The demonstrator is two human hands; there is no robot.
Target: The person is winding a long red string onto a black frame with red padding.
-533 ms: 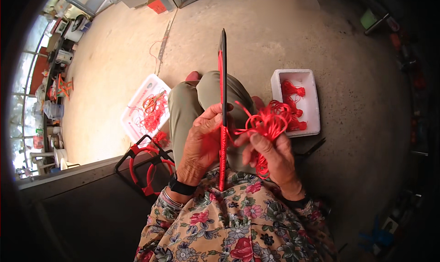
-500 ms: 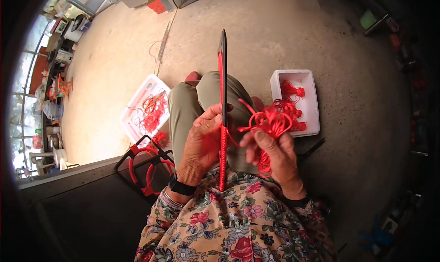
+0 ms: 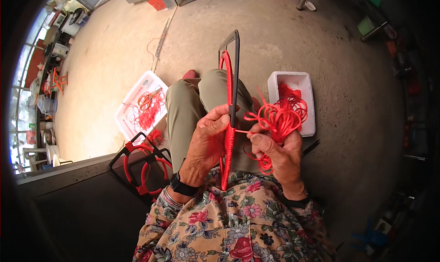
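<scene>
A black frame (image 3: 236,60), seen nearly edge-on, stands upright over my lap, its curved inner part closely wrapped in red cord. My left hand (image 3: 206,138) grips it near the middle, thumb and fingers closed around the wrapped side. In my right hand (image 3: 282,156) is a loose looped bundle of red cord (image 3: 284,117). One strand runs taut from the frame to the pinched fingertips of that hand. Lower loops of the bundle dangle beside the palm.
At left on the floor, a white tray (image 3: 126,107) holds tangled red cord and scissors (image 3: 147,100). A white foam box (image 3: 310,110) with red cord stands at right. More red-wrapped black frames (image 3: 140,165) lie on a dark surface at lower left.
The frame has turned from fully edge-on, so its opening shows slightly, and its top has shifted right. My right hand moved slightly right with the bundle, and the strand is now taut.
</scene>
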